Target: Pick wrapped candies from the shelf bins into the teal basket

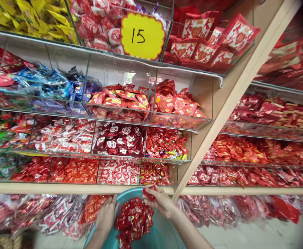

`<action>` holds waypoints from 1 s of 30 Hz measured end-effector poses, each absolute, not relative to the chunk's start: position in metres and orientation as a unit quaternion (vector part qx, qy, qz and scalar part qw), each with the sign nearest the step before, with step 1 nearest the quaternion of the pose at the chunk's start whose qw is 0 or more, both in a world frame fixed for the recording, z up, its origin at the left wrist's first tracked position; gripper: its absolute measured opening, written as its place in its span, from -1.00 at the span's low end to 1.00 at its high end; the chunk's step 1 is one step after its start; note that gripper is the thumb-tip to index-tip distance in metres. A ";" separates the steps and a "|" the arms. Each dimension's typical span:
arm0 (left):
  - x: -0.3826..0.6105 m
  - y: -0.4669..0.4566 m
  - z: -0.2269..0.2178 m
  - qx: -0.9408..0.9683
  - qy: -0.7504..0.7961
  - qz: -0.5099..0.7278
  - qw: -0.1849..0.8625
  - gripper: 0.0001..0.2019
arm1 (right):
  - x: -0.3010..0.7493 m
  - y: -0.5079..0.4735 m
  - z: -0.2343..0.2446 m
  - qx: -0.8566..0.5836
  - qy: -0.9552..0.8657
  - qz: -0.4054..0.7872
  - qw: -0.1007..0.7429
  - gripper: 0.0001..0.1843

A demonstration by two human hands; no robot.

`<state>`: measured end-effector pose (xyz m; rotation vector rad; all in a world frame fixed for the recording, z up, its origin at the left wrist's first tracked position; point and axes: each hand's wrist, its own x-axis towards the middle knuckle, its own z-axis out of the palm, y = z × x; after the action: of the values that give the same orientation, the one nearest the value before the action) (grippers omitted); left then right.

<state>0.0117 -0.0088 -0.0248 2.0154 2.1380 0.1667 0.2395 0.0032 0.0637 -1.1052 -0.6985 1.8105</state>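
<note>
A teal plastic basket (161,231) is right in front of me, below the shelves. Inside it lies a heap of small red-wrapped candies (134,219). My left hand (106,214) is closed on the basket's left rim, its fingertips partly hidden. Above the right part of the basket, my right hand (160,202) pinches a red candy packet (149,192) between thumb and fingers. Just behind the basket, a lower bin holds red and gold wrapped candies (155,173).
Clear-fronted bins of wrapped candies line the shelves, including dark red packets (120,140). A yellow price tag (142,35) reads 15. A slanting wooden divider (229,107) stands at right. Bagged candies (60,214) sit under the bottom shelf, above the tiled floor (244,235).
</note>
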 end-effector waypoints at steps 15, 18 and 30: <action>0.011 -0.012 -0.027 0.670 0.731 0.066 0.109 -0.48 | 0.226 0.002 -0.041 -0.607 -0.367 0.627 0.322 -0.66; 0.012 -0.013 -0.026 0.670 0.731 0.064 0.107 -0.48 | 0.234 -0.004 -0.044 -0.602 -0.360 0.637 0.319 -0.68; 0.012 -0.014 -0.022 0.669 0.732 0.059 0.119 -0.49 | 0.251 -0.014 -0.061 -0.620 -0.355 0.646 0.268 -0.67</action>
<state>0.0122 -0.0140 -0.0219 1.9558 2.1397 0.1712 0.2506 -0.0139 -0.0605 -1.6730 -0.9567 1.7425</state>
